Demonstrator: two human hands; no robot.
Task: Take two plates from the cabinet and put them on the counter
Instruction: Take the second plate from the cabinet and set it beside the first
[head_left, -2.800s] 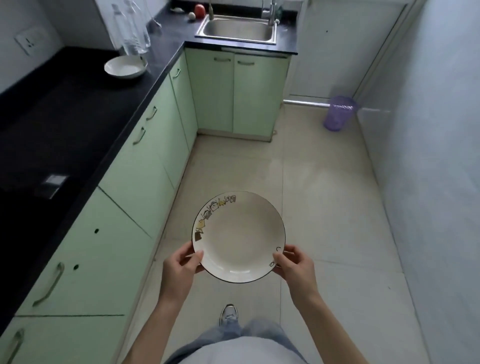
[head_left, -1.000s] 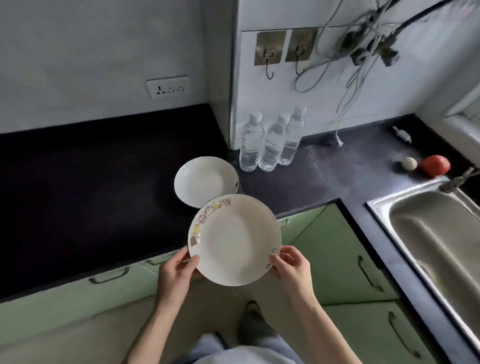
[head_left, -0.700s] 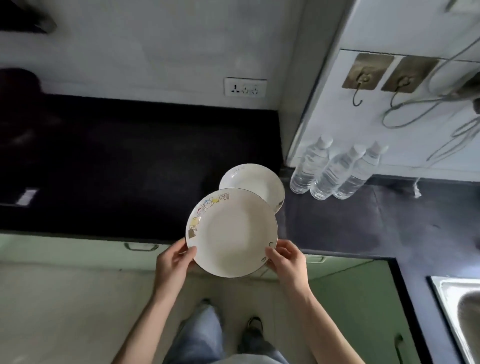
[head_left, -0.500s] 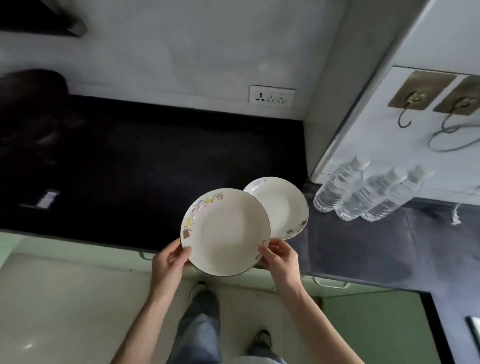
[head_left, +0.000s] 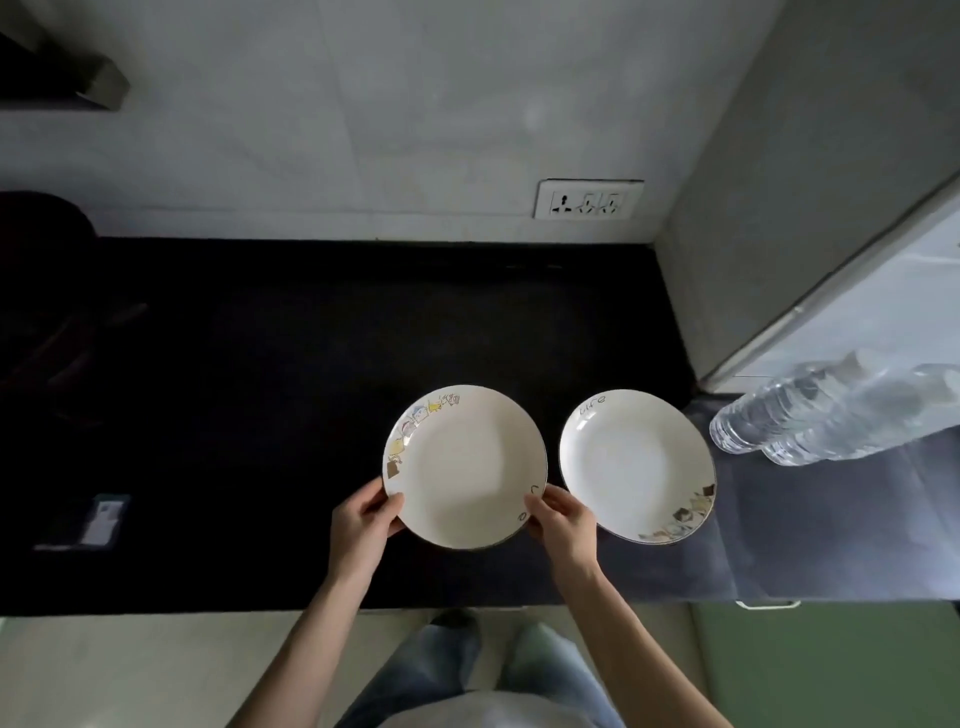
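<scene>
Over the near half of the counter: two white plates lie side by side, rims apart, with a thin strip of dark top showing between them.
Held plate (head_left: 465, 467): the left one of the pair, with small drawings along its upper-left rim. Whether its base rests on the counter (head_left: 260, 389) cannot be told.
Left hand (head_left: 363, 525): grips the held plate at its lower-left rim, thumb on top, fingers curled under.
Right hand (head_left: 563, 525): pinches the lower-right rim of the same plate. Its knuckles sit in the gap just beside the second plate.
Second plate (head_left: 636, 465): flat on the counter, free of both hands, drawings on its lower-right rim.
Right edge: clear water bottles (head_left: 810, 421) stand near the second plate's far-right rim, at the foot of a wall corner that juts forward.
Back edge: a wall with a socket plate (head_left: 587, 199), well apart from both plates.
Front edge: it runs below the wrists, close to both plates' near rims. A green cabinet door (head_left: 831, 665) hangs under it at right.
Open room: wide dark counter left of and behind the held plate.
Left side: a small pale card-like thing (head_left: 98, 519), well apart from the hands.
</scene>
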